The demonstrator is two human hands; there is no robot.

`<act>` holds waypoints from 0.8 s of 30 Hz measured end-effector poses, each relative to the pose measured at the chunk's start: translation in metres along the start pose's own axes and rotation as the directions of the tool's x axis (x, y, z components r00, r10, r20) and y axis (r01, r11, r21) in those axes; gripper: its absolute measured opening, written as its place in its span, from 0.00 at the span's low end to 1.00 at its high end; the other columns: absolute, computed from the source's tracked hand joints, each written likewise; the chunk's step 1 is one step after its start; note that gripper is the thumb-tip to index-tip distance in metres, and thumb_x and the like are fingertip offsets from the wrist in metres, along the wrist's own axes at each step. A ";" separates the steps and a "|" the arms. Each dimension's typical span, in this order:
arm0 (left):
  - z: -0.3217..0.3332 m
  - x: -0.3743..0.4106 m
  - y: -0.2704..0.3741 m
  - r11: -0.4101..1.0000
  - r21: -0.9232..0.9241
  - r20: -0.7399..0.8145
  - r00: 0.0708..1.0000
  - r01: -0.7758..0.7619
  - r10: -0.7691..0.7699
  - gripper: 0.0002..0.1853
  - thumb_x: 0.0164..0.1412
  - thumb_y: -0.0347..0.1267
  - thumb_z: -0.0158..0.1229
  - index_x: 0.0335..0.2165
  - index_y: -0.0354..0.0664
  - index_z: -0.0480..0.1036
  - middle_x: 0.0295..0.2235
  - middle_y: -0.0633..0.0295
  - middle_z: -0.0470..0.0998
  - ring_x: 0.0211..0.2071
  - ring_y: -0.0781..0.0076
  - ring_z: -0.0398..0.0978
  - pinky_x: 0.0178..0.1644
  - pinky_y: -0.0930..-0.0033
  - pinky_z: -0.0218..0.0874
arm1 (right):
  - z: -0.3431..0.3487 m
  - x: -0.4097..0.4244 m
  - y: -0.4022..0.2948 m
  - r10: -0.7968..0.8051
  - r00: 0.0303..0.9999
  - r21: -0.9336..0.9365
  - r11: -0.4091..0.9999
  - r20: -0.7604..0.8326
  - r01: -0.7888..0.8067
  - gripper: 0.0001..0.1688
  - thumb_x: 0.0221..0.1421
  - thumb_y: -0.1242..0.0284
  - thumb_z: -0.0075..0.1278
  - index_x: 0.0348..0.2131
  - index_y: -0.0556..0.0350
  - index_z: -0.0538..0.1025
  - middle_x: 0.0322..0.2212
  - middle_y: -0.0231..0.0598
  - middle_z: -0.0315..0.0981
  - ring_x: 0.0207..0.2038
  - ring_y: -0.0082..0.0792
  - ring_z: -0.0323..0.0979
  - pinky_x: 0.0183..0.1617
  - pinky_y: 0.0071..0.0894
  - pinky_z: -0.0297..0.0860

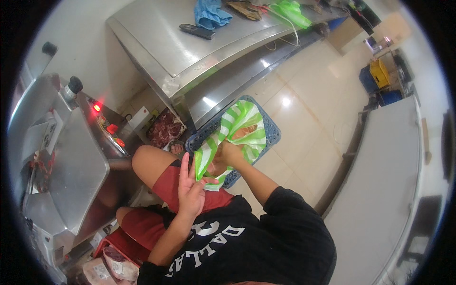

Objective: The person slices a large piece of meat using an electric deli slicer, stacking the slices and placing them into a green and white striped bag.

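A green-and-white striped plastic bag point(245, 117) lies spread, mouth open, over a blue plastic crate point(272, 133) on the floor before me. My left hand point(192, 188) is at the bag's near rim, thumb and a finger pinching its edge while other fingers point upward. My right hand point(229, 155) reaches into the bag's mouth. Its fingers are hidden by plastic, so I cannot tell what they hold. Something pinkish shows inside the bag; its kind is unclear.
At left stands a stainless-steel machine point(85, 171) with a lit red lamp point(97, 107). Raw meat point(165, 128) sits low by the steel table point(153, 39), which bears a blue cloth point(212, 14). Packaged meat point(121, 265) is at lower left. A long grey surface point(384, 171) runs along the right.
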State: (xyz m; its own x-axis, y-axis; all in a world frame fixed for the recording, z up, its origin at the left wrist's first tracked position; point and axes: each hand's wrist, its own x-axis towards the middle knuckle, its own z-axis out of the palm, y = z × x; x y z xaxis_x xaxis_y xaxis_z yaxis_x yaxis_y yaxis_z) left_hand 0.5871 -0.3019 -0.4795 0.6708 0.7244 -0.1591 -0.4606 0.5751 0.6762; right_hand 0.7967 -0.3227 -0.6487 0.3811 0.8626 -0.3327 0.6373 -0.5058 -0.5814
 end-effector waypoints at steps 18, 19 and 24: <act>0.004 -0.002 0.001 1.000 0.006 -0.065 0.998 -0.008 0.008 0.48 0.52 0.12 0.41 0.68 0.48 0.34 0.64 0.47 0.56 0.40 0.62 0.77 0.51 0.60 0.68 | 0.020 0.004 0.010 -0.021 0.983 -0.063 0.997 0.184 0.033 0.49 0.39 0.51 0.63 0.52 0.67 0.67 0.46 0.62 0.70 0.46 0.54 0.74 0.49 0.47 0.69; 0.004 -0.002 0.001 1.000 0.006 -0.062 0.998 -0.011 0.012 0.48 0.52 0.12 0.41 0.68 0.48 0.34 0.64 0.48 0.56 0.40 0.62 0.77 0.51 0.60 0.68 | 0.021 0.004 0.011 -0.009 0.979 -0.032 0.999 0.204 0.016 0.51 0.37 0.51 0.64 0.53 0.67 0.67 0.48 0.63 0.69 0.47 0.55 0.73 0.50 0.47 0.68; 0.004 0.000 0.001 1.000 -0.020 -0.048 0.999 0.001 -0.002 0.48 0.52 0.12 0.41 0.68 0.49 0.34 0.65 0.48 0.54 0.45 0.60 0.76 0.51 0.60 0.68 | 0.016 0.010 0.022 -0.102 0.974 0.015 0.995 0.201 0.101 0.43 0.39 0.56 0.65 0.46 0.72 0.70 0.40 0.62 0.75 0.42 0.57 0.75 0.47 0.44 0.70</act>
State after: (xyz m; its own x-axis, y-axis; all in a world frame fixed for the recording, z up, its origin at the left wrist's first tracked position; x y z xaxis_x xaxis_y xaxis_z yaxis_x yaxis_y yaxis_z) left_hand 0.5889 -0.3034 -0.4761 0.6427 0.7410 -0.1948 -0.4717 0.5830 0.6615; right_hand 0.8038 -0.3248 -0.6761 0.1717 0.8941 -0.4135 0.6628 -0.4154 -0.6230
